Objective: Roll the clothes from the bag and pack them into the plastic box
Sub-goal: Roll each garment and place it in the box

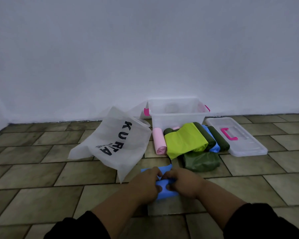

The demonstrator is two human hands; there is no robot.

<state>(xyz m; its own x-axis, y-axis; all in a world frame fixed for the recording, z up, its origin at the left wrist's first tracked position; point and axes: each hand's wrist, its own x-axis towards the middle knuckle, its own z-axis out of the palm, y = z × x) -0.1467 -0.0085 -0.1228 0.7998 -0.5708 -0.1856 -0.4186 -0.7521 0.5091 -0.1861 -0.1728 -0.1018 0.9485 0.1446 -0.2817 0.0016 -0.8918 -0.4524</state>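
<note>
A blue garment (164, 190) lies on the tiled floor in front of me, partly rolled. My left hand (146, 184) and my right hand (184, 182) both grip its roll, fingers curled over the cloth. The clear plastic box (177, 116) with pink latches stands open against the wall. In front of it lie rolled clothes: a pink roll (160, 142), a lime green piece (183, 141) partly unrolled, a dark green roll (218, 138), a blue roll (214, 147) and a dark green bundle (201, 161). The white bag (114, 144) lies slack on the left.
The box's clear lid (238, 137) with a pink handle rests flat on the floor to the right of the clothes. A white wall (145, 57) runs along the back. Bare tiles (33, 169) stretch to the left and near me.
</note>
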